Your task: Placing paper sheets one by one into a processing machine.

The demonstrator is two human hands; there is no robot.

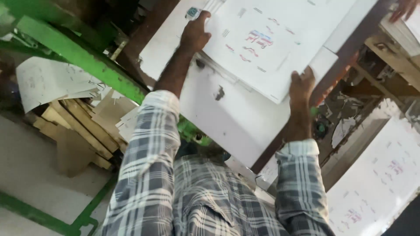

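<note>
We start with the white counter (pixel 227 118), a flat slab scuffed and marked, running aslant under the work; its green frame (pixel 83 57) passes along the left, and offcuts of cardboard (pixel 83 126) lie heaped below it; a second printed stack (pixel 380 175) sits low to the right. On the counter lies the printed sheet (pixel 267 43), white card with small red and blue marks, and beneath its near edge we see more sheets layered. Our left hand (pixel 195 32) is clenched over the sheet's far left edge, a small object pinched there that we cannot identify; our right hand (pixel 301 85) grips the near corner, fingers curled over it. Another person's hand (pixel 404 8) shows at the top right corner. The risks, as we judge them: gripped at only two points, the wide sheet may sag or crease; it may drag the sheets below askew; a thin card edge may cut fingers; a loose cuff (pixel 162 101) could catch on the frame.
</note>
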